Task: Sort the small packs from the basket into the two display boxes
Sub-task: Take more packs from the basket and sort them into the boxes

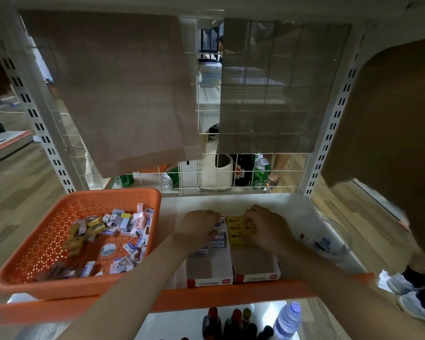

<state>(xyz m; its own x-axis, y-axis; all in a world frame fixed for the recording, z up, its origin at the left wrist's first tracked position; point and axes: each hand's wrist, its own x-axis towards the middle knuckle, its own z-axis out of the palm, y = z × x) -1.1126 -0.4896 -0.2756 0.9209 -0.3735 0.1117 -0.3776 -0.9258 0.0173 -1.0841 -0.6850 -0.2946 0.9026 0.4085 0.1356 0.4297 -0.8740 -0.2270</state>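
Step in hand: seating packs in the display boxes. Both hands are at the 12 o'clock end of the boxes, not at the basket.
Left hand: the left hand (198, 225) lies knuckles-up over the white-and-blue packs (219, 241) in the left display box (210, 268).
Right hand: the right hand (265, 227) is curled against the yellow packs (239, 227) in the right display box (255, 266), with its fingertips on their 3 o'clock edge.
Grip: the fingers of both hands are curled, but the fingertips are mostly hidden, so I cannot tell whether either pinches a pack or only presses the row square.
Boxes: they stand side by side and touching on the shelf (231, 201). Each is filled only at its 12 o'clock end and bare toward 6 o'clock.
Basket: the orange basket (84, 192) sits at 9 o'clock of the boxes, just beside them, with many loose packs (123, 227) of mixed colours left in it.
Progress: probably well short of half — the rows are short and the basket is well stocked.
Next move: one hand should go to 9 o'clock and pick a single pack out of the jumble. Its colour decides the box, and it is set against the last row facing the same way.
Also near: a clear container (329, 239) stands at 3 o'clock of the boxes.
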